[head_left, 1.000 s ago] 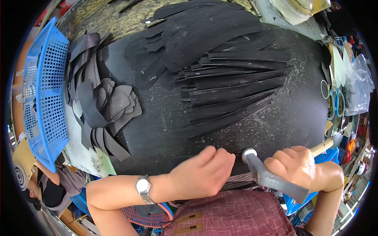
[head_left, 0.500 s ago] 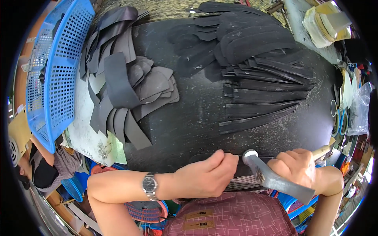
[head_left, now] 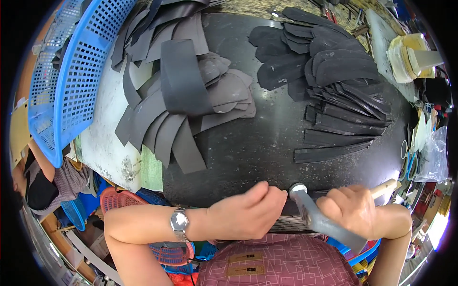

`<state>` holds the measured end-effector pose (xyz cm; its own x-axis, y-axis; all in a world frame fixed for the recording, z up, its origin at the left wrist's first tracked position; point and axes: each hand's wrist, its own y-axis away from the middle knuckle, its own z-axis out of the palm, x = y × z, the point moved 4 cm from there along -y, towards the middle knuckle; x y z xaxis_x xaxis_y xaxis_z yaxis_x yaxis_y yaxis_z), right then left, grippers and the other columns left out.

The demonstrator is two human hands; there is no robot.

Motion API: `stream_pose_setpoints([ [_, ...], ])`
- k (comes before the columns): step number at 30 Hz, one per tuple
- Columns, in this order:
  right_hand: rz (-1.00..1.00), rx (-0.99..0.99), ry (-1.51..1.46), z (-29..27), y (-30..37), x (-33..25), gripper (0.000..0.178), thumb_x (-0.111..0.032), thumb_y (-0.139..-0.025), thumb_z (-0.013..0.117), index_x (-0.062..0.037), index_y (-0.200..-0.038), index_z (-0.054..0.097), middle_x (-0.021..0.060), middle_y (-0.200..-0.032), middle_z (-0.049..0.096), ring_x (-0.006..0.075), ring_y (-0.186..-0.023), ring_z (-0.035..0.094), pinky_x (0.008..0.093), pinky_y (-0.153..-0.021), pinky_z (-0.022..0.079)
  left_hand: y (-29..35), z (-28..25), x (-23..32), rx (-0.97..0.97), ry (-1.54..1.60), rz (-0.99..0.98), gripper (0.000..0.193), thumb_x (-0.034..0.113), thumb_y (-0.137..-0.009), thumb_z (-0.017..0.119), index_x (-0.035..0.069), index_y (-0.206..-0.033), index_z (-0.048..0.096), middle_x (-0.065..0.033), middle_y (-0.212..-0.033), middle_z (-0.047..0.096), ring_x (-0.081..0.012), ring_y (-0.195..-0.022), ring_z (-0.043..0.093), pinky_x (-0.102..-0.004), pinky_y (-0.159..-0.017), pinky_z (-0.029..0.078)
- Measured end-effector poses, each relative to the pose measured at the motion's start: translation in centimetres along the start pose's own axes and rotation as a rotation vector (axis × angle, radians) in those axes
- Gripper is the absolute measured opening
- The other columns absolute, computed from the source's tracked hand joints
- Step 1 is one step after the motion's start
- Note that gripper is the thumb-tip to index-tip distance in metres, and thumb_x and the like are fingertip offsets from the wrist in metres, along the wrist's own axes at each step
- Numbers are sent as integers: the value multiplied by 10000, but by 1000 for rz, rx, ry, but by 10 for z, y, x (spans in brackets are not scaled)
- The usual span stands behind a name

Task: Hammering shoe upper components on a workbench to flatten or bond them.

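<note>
My left hand [head_left: 241, 214], below a steel wristwatch [head_left: 179, 221], is at the near edge of the black work board [head_left: 234, 176]. Its fingers are curled into a pinch; what they hold, if anything, is hidden behind the hand. In my right hand [head_left: 348, 209] is a hammer [head_left: 324, 221], gripped close to its head. The pale wooden handle [head_left: 384, 189] sticks out past my fist to the right. The hammer's round bright face sits just right of my left fingertips, low over the board's edge; I cannot tell whether it touches.
Grey-black cut pieces [head_left: 181, 81] lie heaped at the left. Black strips [head_left: 338, 128] and rounded pieces [head_left: 346, 66] fan out at the right. A blue basket [head_left: 81, 71] stands far left, scissors [head_left: 411, 167] and a pot [head_left: 405, 59] at the right. Another person [head_left: 57, 186] is at the left.
The view has turned, so both piles and the board appear farther right. My hands keep nearly the same pose, and the hammer face remains beside my left fingertips.
</note>
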<state>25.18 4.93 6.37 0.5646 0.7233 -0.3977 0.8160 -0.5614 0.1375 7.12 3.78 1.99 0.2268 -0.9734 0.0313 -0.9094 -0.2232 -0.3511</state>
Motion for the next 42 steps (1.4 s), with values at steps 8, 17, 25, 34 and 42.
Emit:
stream_pose_setpoints([
  [8, -47, 16, 40, 1, -19, -8, 272, -206, -612, 589, -56, -830, 526, -7, -593, 393, 115, -449, 475, 252, -378, 355, 19, -8, -13, 32, 256, -288, 274, 163, -714, 574, 33, -937, 667, -49, -916, 600, -189, -878, 537, -346, -801, 441],
  [17, -30, 24, 34, -5, -42, -14, 263, -220, -606, 591, -66, -809, 527, -12, -601, 406, 111, -458, 468, 252, -390, 341, 40, -11, -8, 97, 181, -379, 216, 176, -724, 649, 62, -904, 686, -16, -872, 587, -165, -845, 523, -353, -815, 410],
  [25, -20, -2, 46, 2, -50, -22, 254, -212, -622, 586, -64, -818, 522, -2, -614, 412, 116, -464, 472, 257, -395, 349, 53, -3, 6, 220, 106, -680, 234, 190, -701, 666, 100, -916, 686, 17, -898, 577, -155, -860, 515, -380, -863, 371],
  [34, -83, -15, 62, -3, -58, -24, 275, -201, -607, 592, -51, -830, 534, -11, -608, 400, 105, -459, 458, 255, -393, 335, 47, -7, 19, 241, -58, -623, 201, 162, -653, 638, 141, -840, 708, 38, -819, 571, -125, -773, 498, -366, -857, 336],
  [42, -180, -53, 171, -6, -64, -30, 286, -187, -580, 598, -40, -819, 539, -21, -590, 382, 96, -457, 436, 243, -396, 300, 43, -7, 24, 132, -176, -501, 204, 212, -743, 563, 115, -880, 679, 5, -856, 596, -130, -842, 530, -371, -888, 351],
])
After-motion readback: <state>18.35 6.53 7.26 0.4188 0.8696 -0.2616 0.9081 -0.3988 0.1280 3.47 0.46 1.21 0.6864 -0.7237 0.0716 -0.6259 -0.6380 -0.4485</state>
